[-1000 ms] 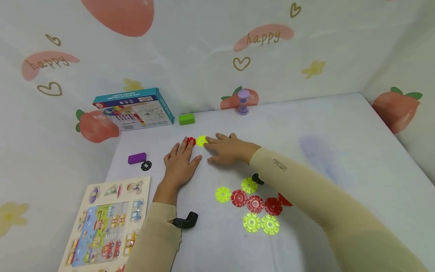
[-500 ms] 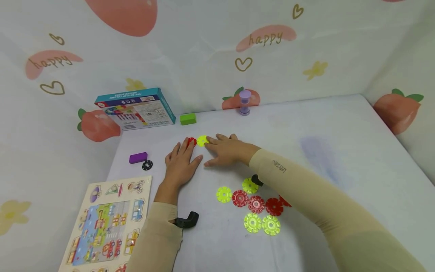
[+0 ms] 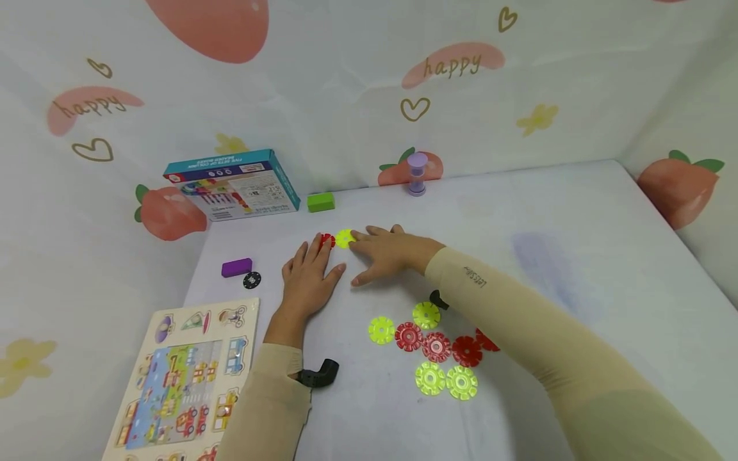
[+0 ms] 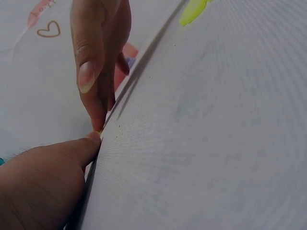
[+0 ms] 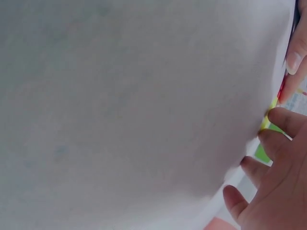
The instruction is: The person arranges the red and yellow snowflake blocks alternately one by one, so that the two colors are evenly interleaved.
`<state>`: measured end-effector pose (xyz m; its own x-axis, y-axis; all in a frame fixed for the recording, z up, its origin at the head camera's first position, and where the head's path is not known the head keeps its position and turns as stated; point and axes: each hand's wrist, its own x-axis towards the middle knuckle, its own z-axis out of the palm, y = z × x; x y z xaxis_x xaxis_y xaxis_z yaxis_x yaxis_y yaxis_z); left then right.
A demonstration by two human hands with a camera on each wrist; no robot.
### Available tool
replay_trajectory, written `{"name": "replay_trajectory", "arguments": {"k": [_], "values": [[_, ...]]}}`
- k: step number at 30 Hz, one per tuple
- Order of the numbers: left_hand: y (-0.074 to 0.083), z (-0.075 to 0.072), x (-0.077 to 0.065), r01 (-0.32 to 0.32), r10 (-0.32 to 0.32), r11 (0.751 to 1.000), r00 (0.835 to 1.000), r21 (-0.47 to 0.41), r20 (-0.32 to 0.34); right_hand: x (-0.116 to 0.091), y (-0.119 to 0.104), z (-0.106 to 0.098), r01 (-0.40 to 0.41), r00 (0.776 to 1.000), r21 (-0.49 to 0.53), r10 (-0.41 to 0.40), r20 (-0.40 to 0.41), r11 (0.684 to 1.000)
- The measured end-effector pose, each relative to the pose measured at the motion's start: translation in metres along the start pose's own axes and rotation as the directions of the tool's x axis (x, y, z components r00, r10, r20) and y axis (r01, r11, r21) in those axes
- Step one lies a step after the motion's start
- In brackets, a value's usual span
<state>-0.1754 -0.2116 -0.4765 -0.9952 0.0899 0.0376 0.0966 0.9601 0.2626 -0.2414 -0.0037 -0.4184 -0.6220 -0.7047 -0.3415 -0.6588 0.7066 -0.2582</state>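
Note:
At the far middle-left of the table, a red flower-shaped disc and a yellow flower-shaped disc lie side by side, edges together. My left hand rests flat with outstretched fingers, its fingertips on the red disc and partly hiding it. From the other side my right hand touches the right edge of the yellow disc, fingers extended and thumb spread toward me. In the right wrist view the right fingertips press down along the disc's edge. The left wrist view shows both hands close together, discs mostly hidden.
Nearer me lie several loose discs, yellow and red, partly under my right forearm. A picture puzzle board, purple block and black chip sit left. Behind stand a box, green block and lilac hourglass.
My right thumb has spread a little toward me. Both hands otherwise stay at the two discs, and the head view has shifted slightly.

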Motion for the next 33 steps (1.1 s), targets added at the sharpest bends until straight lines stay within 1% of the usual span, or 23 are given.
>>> {"name": "replay_trajectory", "arguments": {"k": [9,12,16,19,21,23,25,26,28,30,32,33], "values": [[0.001,0.004,0.002,0.006,-0.006,1.0,1.0,0.002,0.004,0.001,0.006,0.002,0.002,1.0,0.014,-0.002,-0.004,1.0],[0.001,0.004,0.002,0.009,-0.009,1.0,1.0,-0.006,0.003,0.001,0.009,0.003,0.024,1.0,0.043,-0.023,-0.021,0.999],[0.003,0.005,0.002,-0.005,0.005,1.0,1.0,-0.015,-0.006,-0.003,0.015,-0.001,0.064,0.993,0.118,-0.051,-0.11,0.991],[0.007,0.005,0.002,-0.035,0.035,0.999,0.999,-0.029,-0.012,-0.019,0.019,-0.007,0.098,0.978,0.199,-0.057,-0.201,0.975],[0.01,0.005,0.001,-0.056,0.056,0.998,0.998,-0.036,-0.01,-0.036,0.021,-0.012,0.129,0.967,0.276,-0.059,-0.249,0.952],[0.014,0.005,0.001,-0.071,0.071,0.997,0.997,-0.038,-0.004,-0.056,0.023,-0.013,0.167,0.955,0.359,-0.061,-0.289,0.918],[0.017,0.004,0.001,-0.083,0.083,0.996,0.997,-0.034,0.001,-0.077,0.026,-0.01,0.208,0.946,0.44,-0.066,-0.318,0.873],[0.019,0.004,0.001,-0.089,0.089,0.996,0.996,-0.032,0.004,-0.087,0.028,-0.007,0.228,0.944,0.483,-0.07,-0.323,0.845],[0.021,0.003,0.001,-0.096,0.097,0.995,0.995,-0.024,0.01,-0.105,0.033,0.003,0.253,0.942,0.543,-0.075,-0.328,0.801],[0.023,0.003,0.0,-0.101,0.102,0.995,0.995,-0.021,0.019,-0.122,0.038,0.017,0.257,0.946,0.59,-0.074,-0.316,0.766],[0.023,0.003,0.0,-0.105,0.106,0.994,0.994,-0.013,0.028,-0.137,0.043,0.033,0.24,0.954,0.622,-0.062,-0.293,0.745],[0.023,0.003,-0.001,-0.105,0.105,0.994,0.994,-0.006,0.033,-0.143,0.046,0.041,0.226,0.959,0.632,-0.053,-0.28,0.742]]}}
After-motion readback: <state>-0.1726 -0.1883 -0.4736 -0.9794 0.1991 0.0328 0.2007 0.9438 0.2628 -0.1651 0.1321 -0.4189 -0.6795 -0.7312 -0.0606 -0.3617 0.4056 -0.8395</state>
